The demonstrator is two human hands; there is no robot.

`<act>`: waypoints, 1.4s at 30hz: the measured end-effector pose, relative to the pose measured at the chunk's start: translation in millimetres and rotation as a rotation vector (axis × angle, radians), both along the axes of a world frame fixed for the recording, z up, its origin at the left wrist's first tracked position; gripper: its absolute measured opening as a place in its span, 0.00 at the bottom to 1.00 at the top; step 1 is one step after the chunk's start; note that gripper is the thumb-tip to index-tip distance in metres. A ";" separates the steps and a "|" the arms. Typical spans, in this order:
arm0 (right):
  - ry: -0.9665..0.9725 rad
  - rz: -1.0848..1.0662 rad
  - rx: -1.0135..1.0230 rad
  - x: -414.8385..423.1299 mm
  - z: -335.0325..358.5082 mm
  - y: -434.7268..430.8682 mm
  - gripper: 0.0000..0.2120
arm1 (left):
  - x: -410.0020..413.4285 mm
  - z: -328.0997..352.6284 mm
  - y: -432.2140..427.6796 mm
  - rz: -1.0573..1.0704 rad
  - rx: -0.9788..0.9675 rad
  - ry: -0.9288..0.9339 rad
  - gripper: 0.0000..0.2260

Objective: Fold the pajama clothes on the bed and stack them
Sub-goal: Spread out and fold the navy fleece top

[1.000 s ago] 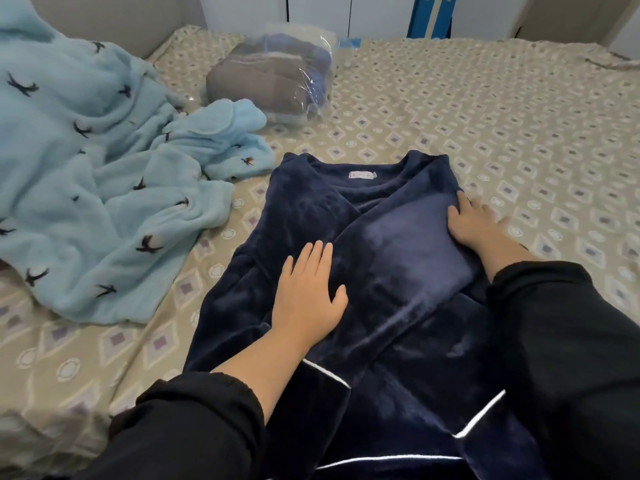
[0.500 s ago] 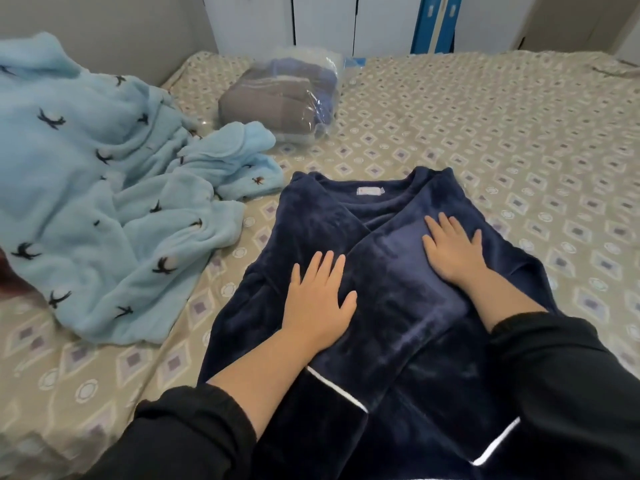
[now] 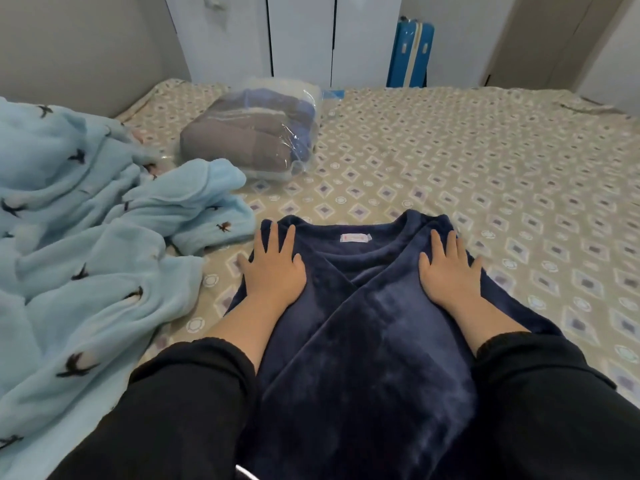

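Fleece navy pajama top (image 3: 363, 341), near the bed's (image 3: 485, 161) front edge: soft, bulky, light. Left hand (image 3: 273, 268) and right hand (image 3: 446, 271) press flat, fingers straight; grasp the shoulders.

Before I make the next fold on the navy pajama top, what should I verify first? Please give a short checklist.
1. Sides of the navy pajama top folded in and crossing over the middle: ok.
2. Left hand flat on the top, fingers straight: ok.
3. Right hand flat on the top: ok.
4. Collar label facing up between the hands: ok.
5. Bottom hem lying straight: cannot tell, out of view.
6. Light blue pajama apart from the top: cannot tell, edges very close.
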State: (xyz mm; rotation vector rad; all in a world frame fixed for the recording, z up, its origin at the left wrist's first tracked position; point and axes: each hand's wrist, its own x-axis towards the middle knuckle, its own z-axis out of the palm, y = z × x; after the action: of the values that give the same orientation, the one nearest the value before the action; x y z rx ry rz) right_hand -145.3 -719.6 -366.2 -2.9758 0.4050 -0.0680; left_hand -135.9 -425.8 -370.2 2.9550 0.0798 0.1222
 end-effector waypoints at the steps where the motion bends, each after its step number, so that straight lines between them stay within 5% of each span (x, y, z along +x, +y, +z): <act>1: -0.028 -0.019 0.020 6.2 -0.5 -0.7 0.29 | 7.8 0.5 2.3 0.026 -0.046 -0.003 0.26; 11: -0.186 -0.092 0.218 43.3 4.6 -7.9 0.32 | 35.8 2.9 10.3 0.149 -0.230 -0.071 0.32; 17: -0.177 -0.250 0.628 48.3 40.0 -10.7 0.32 | 39.3 32.7 12.8 0.154 -0.451 -0.028 0.40; 20: -0.250 -0.258 0.699 34.7 55.0 -10.9 0.22 | 31.2 49.8 15.8 0.202 -0.628 -0.081 0.34; 24: -0.289 -0.230 0.860 -3.4 85.7 -17.1 0.21 | 4.7 80.4 22.4 0.137 -0.631 -0.107 0.19; 26: -0.306 -0.165 0.857 -28.4 104.4 -21.3 0.20 | -16.8 98.2 30.0 0.039 -0.620 -0.119 0.12; 30: -0.326 -0.080 0.827 -84.5 131.0 -31.4 0.19 | -73.4 124.0 48.3 -0.138 -0.618 -0.153 0.16; 37: -0.401 0.036 0.670 -183.4 133.5 -52.5 0.09 | -170.4 128.1 71.6 -0.284 -0.468 -0.247 0.06; 42: -0.233 0.079 0.342 -233.4 96.3 -67.3 0.02 | -222.7 93.9 78.2 -0.654 -0.042 -0.113 0.08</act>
State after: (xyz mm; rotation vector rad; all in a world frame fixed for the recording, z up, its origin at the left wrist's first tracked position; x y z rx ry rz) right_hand -378.7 -786.9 -269.9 -2.6050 0.2420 -0.3014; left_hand -358.6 -347.6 -276.4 2.7572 -0.8709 0.1871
